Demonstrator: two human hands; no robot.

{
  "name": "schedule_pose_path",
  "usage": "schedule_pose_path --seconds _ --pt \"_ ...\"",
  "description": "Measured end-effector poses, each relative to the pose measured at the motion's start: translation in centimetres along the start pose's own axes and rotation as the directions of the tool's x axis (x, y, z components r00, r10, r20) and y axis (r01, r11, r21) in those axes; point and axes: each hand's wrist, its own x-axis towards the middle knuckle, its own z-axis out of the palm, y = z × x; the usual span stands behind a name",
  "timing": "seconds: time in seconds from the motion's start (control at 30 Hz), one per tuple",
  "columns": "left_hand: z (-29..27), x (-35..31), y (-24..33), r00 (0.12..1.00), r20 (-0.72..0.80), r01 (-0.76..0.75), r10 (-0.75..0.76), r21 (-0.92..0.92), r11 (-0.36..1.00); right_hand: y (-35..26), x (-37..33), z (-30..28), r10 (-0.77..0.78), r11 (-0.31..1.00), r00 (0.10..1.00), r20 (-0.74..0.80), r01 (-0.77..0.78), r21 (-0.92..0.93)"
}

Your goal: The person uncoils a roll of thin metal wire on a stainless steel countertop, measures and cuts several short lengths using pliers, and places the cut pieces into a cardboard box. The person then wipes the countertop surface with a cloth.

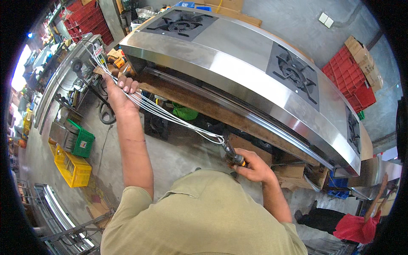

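Observation:
My left hand (123,95) is raised at the left, its fingers closed round a bundle of thin white wires (163,112). The bundle slants down to the right and ends in looped bends; its other ends fan out past my thumb. At that looped end, my right hand (255,165) grips a pair of pliers (233,156) with black and orange handles. The dark jaws touch or lie close to the wires; whether they pinch them I cannot tell. Beyond both hands stands a long stainless steel stove (229,70) with black burners.
Under the stove runs a wooden shelf edge (191,95). A yellow crate (73,169) and a green basket (83,142) stand on the floor at left. Red crates (349,78) lean by the back wall. At lower right is another person in a red shirt (356,227).

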Motion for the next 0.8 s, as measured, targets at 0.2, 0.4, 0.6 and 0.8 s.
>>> schedule_pose_path --seconds 0.2,0.4,0.6,0.8 --pt "-0.5 -0.5 -3.0 0.994 -0.044 0.104 -0.104 -0.001 0.995 -0.7 1.4 1.4 -0.081 0.992 0.983 -0.167 0.096 0.083" --pt "-2.1 -0.1 -4.5 0.981 -0.073 0.183 -0.183 -0.008 0.983 -0.2 1.1 2.3 0.033 0.965 0.998 -0.048 -0.02 0.26" --pt "-3.4 0.4 -5.3 0.956 -0.075 0.285 -0.283 0.021 0.958 0.5 1.1 3.6 -0.016 0.906 0.996 0.087 -0.022 0.422" --pt "-4.0 1.0 -5.4 0.94 -0.028 0.342 -0.341 0.02 0.94 1.2 1.2 2.2 0.027 0.919 0.964 0.264 -0.128 0.374"
